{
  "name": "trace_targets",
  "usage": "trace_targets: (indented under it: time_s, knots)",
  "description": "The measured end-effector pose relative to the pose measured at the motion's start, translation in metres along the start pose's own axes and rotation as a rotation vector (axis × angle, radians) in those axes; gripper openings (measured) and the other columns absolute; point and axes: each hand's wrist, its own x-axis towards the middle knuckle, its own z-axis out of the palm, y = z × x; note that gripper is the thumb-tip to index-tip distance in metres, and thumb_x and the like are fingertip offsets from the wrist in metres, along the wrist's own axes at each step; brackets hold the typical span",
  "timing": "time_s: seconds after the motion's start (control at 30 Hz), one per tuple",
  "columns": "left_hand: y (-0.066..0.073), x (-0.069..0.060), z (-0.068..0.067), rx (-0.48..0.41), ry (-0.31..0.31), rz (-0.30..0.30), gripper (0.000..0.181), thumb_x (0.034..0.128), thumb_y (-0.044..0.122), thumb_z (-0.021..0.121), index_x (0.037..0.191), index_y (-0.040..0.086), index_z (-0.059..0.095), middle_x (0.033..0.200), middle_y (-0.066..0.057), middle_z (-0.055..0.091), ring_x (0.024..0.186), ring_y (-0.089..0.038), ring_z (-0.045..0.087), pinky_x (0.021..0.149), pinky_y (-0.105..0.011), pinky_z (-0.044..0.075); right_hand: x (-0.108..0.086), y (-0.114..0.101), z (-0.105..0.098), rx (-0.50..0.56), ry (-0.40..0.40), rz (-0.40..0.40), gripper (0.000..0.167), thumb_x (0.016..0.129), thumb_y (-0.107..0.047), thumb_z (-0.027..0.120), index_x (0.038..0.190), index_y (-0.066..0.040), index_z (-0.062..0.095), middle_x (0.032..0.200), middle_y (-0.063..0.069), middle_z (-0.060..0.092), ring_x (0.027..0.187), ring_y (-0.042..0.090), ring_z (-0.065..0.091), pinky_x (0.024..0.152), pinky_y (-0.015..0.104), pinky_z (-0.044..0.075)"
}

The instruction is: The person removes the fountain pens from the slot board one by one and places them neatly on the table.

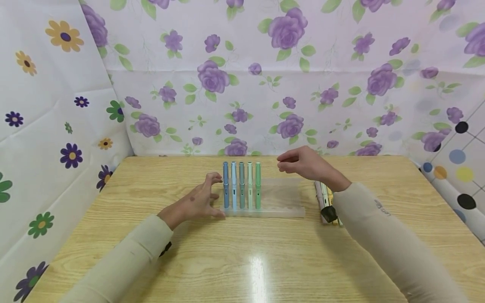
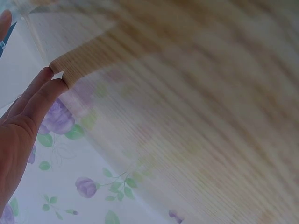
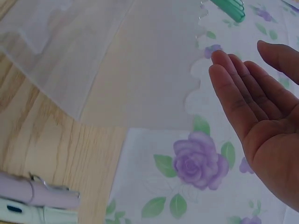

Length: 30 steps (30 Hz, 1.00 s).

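Observation:
Several pens point(image 1: 242, 185), blue through green, stand side by side on the left part of a clear stand point(image 1: 282, 198). At the stand's left end is the left hand point(image 1: 197, 200), thumb near the lower front edge and fingers bent at the side; whether they touch it cannot be told. In the left wrist view its fingers point(image 2: 39, 95) reach out. Raised above the stand's right back corner, the right hand point(image 1: 308, 164) holds nothing. Its fingers are extended, with the thumb apart, in the right wrist view point(image 3: 261, 102). A green pen end point(image 3: 229, 8) shows at that view's top.
More pens point(image 1: 320, 198), pale pink, light green and yellow, lie right of the stand, partly behind the right forearm, with a black object point(image 1: 329, 213) over them. A flowered cloth point(image 1: 242, 113) hangs behind the wooden table point(image 1: 212, 261).

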Motion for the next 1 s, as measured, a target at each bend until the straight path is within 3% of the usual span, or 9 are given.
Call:
trace_targets:
  time_s: [0.47,0.7,1.0]
  knots:
    - [0.001,-0.001,0.0,0.014,0.004,-0.001,0.099,0.0768,0.011,0.088,0.142,0.011,0.014,0.154,-0.028,0.027,0.119,-0.051,0.055,0.091,-0.049,0.055,0.015,-0.01,0.026,-0.065,-0.001,-0.087,0.037,0.099,-0.017,0.065,0.132,0.001,0.062,0.113,0.014,0.071,0.102,0.028,0.069,0.087,0.042,0.056]
    - [0.0,-0.001,0.0,0.014,0.002,-0.006,0.1,0.0764,0.011,0.088,0.142,0.011,0.013,0.155,-0.027,0.026,0.12,-0.05,0.056,0.091,-0.047,0.055,0.018,-0.014,0.035,-0.071,-0.018,-0.136,0.039,0.099,-0.014,0.065,0.134,0.001,0.06,0.118,0.017,0.07,0.106,0.028,0.068,0.088,0.044,0.056]
    - [0.001,-0.001,-0.001,0.022,-0.002,-0.018,0.1,0.0768,0.012,0.088,0.143,0.013,0.013,0.155,-0.025,0.026,0.121,-0.049,0.055,0.094,-0.05,0.053,0.019,-0.017,0.041,-0.045,0.02,-0.128,0.023,0.096,-0.013,0.069,0.116,-0.002,0.065,0.104,0.011,0.073,0.096,0.025,0.069,0.081,0.039,0.055]
